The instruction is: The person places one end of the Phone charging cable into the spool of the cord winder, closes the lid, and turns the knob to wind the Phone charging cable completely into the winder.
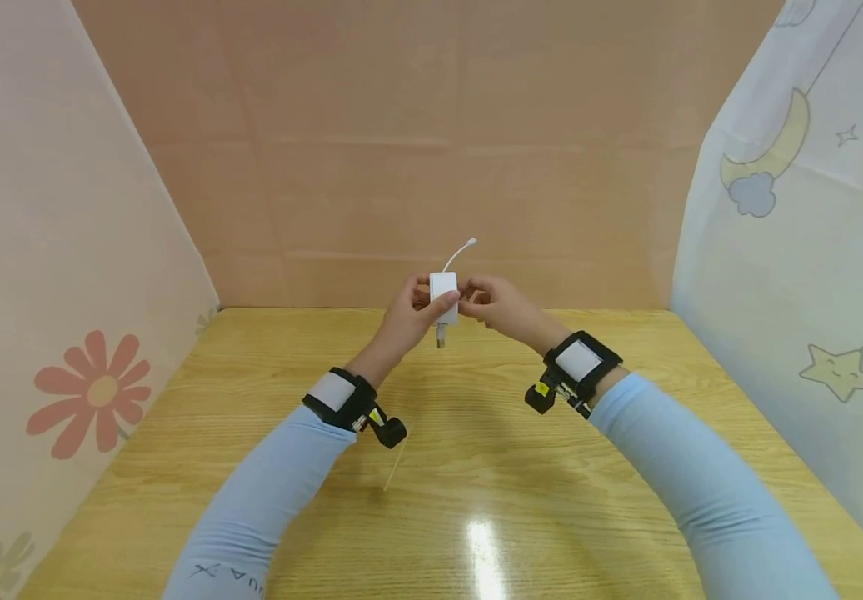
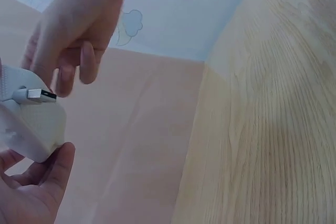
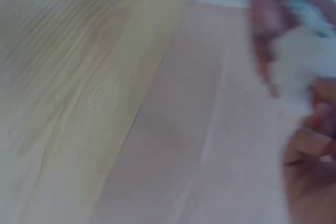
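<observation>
My left hand [image 1: 411, 310] and right hand [image 1: 493, 304] both pinch the white charger [image 1: 443, 295] above the tabletop [image 1: 476, 467] at twelve o'clock; I judge its cable [image 1: 458, 252] is not yet sorted.

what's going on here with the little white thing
A person holds a small white charger block up above a wooden table, both hands on it. The left hand grips it from one side and the right hand pinches the other. A short white cable curves up from its top.
</observation>
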